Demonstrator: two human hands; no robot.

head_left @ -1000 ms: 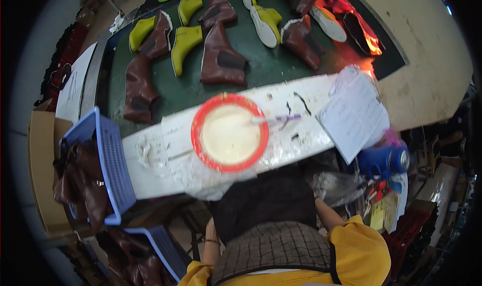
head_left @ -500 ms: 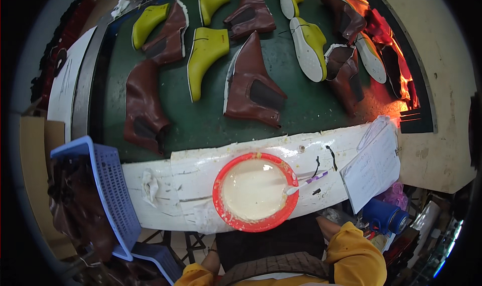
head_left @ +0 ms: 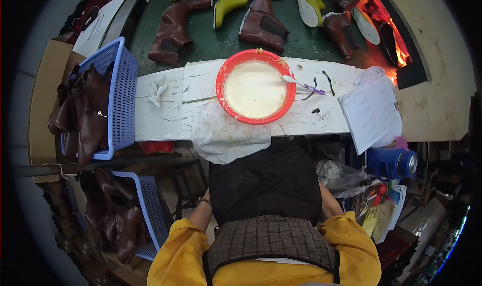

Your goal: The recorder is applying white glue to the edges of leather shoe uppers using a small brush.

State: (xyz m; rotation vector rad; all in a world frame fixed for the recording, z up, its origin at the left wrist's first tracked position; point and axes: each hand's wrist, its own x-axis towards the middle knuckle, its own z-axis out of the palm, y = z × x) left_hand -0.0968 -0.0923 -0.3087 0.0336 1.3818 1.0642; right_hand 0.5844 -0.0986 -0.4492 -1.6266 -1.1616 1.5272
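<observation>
Neither of my hands shows. My left forearm (head_left: 201,214), with a bracelet at the wrist, and my right forearm (head_left: 329,204) run down beside the black cloth (head_left: 266,185) over my lap, and both hands are hidden past its edges. In front of me a red bowl (head_left: 225,105) of cream-coloured paste (head_left: 253,90) sits on the white-covered bench edge. A slim white-and-purple stick, like a toothbrush (head_left: 306,86), rests across the bowl's right rim. A stained white rag (head_left: 226,140) hangs over the front edge below the bowl.
Brown boot uppers (head_left: 262,25) and yellow shoe lasts (head_left: 228,5) lie on the green surface (head_left: 211,47). Blue baskets (head_left: 123,100) of brown uppers stand at left. Written sheets (head_left: 369,115) and a blue flask (head_left: 389,164) are at right, near a glowing orange heater (head_left: 401,52).
The view has tipped downward, so the bench and bowl sit higher in the picture and more of my lap and the baskets shows. No object has visibly been moved.
</observation>
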